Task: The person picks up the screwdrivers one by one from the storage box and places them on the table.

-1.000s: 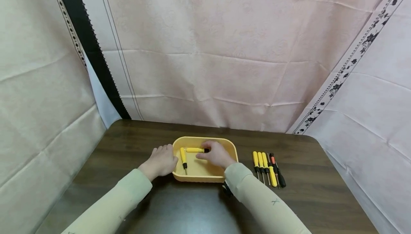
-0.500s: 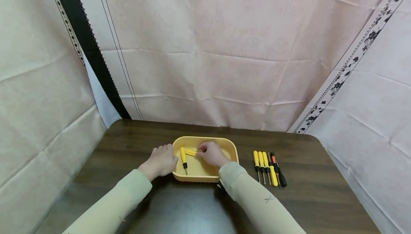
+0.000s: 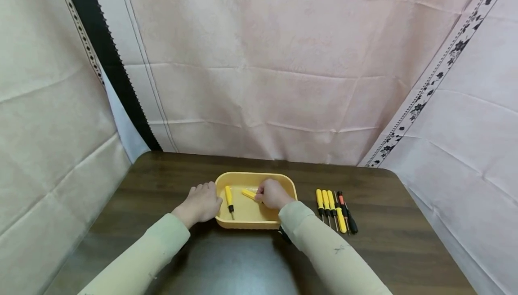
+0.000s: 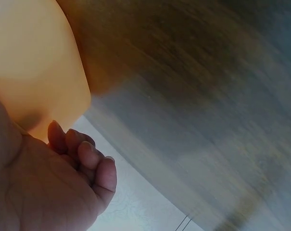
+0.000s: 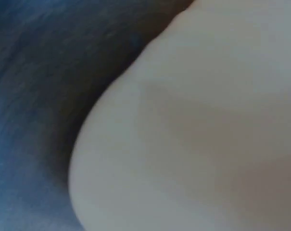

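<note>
A shallow yellow tray (image 3: 259, 224) stands on the dark wooden table. At its left rim is my left hand (image 3: 201, 201), gripping the edge; in the left wrist view the curled fingers (image 4: 90, 156) lie against the tray's outer wall (image 4: 39, 62). Inside the tray my right hand (image 3: 274, 194) pinches a yellow screwdriver (image 3: 249, 194), whose handle end points left while its front part is hidden by the fingers. Another yellow screwdriver (image 3: 228, 194) with a black collar lies along the tray's left side, tip toward me. Only a blurred pale tray wall (image 5: 150, 159) fills the right wrist view.
To the tray's right, a row of screwdrivers (image 3: 327, 203) lies side by side on the table (image 3: 388, 223), several yellow-handled, plus a red-and-black one (image 3: 341, 199) and a black one (image 3: 353, 225). A pale cloth (image 3: 259, 83) hangs behind the table.
The screwdriver at the right hand has turned from lying crosswise to slanting, and its handle end has moved right. The left hand stays on the rim.
</note>
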Tool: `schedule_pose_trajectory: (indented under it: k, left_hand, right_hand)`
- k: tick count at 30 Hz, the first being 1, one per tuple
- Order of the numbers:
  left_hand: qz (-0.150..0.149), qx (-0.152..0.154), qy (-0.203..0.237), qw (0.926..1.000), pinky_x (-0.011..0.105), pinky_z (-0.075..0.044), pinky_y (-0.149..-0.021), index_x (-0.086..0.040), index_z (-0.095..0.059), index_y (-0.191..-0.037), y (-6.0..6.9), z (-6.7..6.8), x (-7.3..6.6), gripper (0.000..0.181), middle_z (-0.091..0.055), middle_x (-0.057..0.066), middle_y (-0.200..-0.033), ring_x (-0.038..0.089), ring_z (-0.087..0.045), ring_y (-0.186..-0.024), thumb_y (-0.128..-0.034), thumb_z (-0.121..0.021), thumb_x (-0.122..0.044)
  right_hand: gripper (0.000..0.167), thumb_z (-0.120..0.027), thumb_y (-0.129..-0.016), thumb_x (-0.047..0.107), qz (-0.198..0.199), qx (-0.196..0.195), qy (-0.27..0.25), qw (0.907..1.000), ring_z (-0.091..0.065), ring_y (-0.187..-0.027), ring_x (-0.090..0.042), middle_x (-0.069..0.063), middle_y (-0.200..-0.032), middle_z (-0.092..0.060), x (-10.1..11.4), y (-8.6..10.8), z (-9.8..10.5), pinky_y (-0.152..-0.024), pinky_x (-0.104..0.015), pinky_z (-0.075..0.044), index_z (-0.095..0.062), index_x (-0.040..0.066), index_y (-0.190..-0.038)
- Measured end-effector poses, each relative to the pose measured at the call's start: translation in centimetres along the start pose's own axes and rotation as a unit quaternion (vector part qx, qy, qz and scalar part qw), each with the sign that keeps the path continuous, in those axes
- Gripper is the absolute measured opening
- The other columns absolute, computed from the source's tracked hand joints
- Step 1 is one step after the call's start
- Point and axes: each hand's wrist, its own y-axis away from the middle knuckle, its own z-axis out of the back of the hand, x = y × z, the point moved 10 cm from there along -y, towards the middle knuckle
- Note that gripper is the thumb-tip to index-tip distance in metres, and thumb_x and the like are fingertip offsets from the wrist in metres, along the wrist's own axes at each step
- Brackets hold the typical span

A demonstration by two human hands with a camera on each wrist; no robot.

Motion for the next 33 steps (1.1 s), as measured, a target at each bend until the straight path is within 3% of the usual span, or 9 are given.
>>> schedule_pose_trajectory:
  k: [14, 33]
  left_hand:
    - [0.001, -0.001, -0.002, 1.0, 0.045, -0.033, -0.081, 0.004, -0.047, -0.116, -0.13, -0.38, 0.04, 0.039, -0.048, 0.011, -0.096, 0.026, -0.045, -0.088, -0.0971, -0.041, -0.03]
    - [0.007, 0.002, 0.007, 1.0, 0.045, -0.033, -0.082, 0.004, -0.046, -0.119, 0.05, -0.2, 0.01, 0.041, -0.05, 0.012, -0.099, 0.027, -0.046, -0.09, -0.0977, -0.041, -0.03]
  right_hand:
    - [0.016, -0.076, -0.084, 0.018, -0.012, -0.025, -0.024, 0.9993, -0.047, -0.058, -0.011, 0.006, -0.063, -0.057, -0.49, 0.4, -0.16, -0.053, -0.023, -0.039, -0.068, 0.011, -0.072]
    - [0.022, -0.083, -0.076, 0.022, -0.027, 0.005, 0.0, 0.9996, -0.046, -0.053, -0.011, 0.004, -0.059, -0.054, -0.42, -0.17, -0.46, -0.049, -0.025, -0.037, -0.067, 0.012, -0.066]
